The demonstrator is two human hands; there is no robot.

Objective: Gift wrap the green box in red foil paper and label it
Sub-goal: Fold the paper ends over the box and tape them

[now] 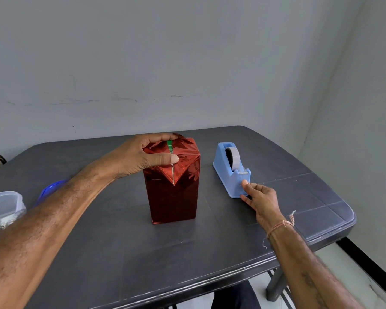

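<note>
The tall box in red foil paper (173, 197) stands upright at the middle of the dark grey plastic table (120, 253), with bare tabletop on every side and the near edge well apart. A light blue plastic tape dispenser (231, 172) sits near it on the right. Our left hand (138, 157) clamps the box top, fingers curled over the far edge and thumb pressing the folded flap; a green strip (169, 147) shows there. Our right hand (261, 197) pinches the dispenser's near end between thumb and curled fingertips.
</note>
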